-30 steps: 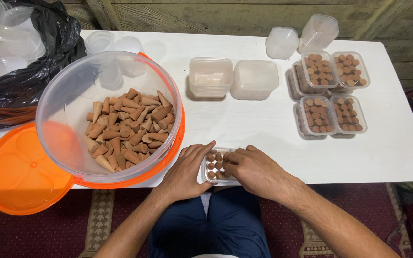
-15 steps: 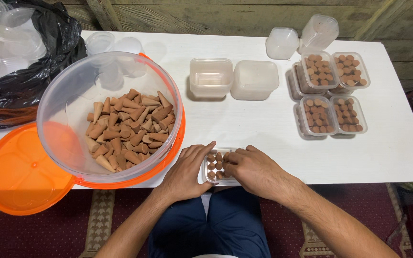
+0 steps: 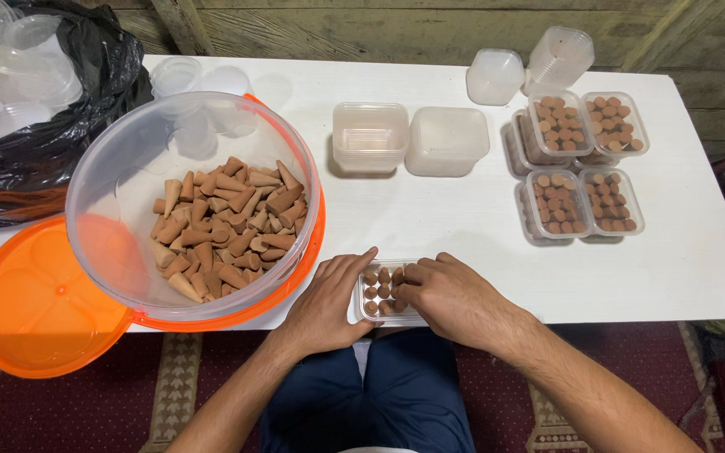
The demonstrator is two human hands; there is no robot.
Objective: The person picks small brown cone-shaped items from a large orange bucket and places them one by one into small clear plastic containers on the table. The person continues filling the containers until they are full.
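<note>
Low in the frame's centre, your left hand [image 3: 326,304] braces the small clear tray [image 3: 383,294] by its side while your right hand's [image 3: 451,295] curled fingers press on the standing brown cones [image 3: 382,283] (neither closes around anything), keeping them upright.

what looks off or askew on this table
The big clear tub of brown cones sits tilted, propped on its orange lid, which juts past the table edge. Nothing is spilled; the filled boxes sit neatly.
</note>
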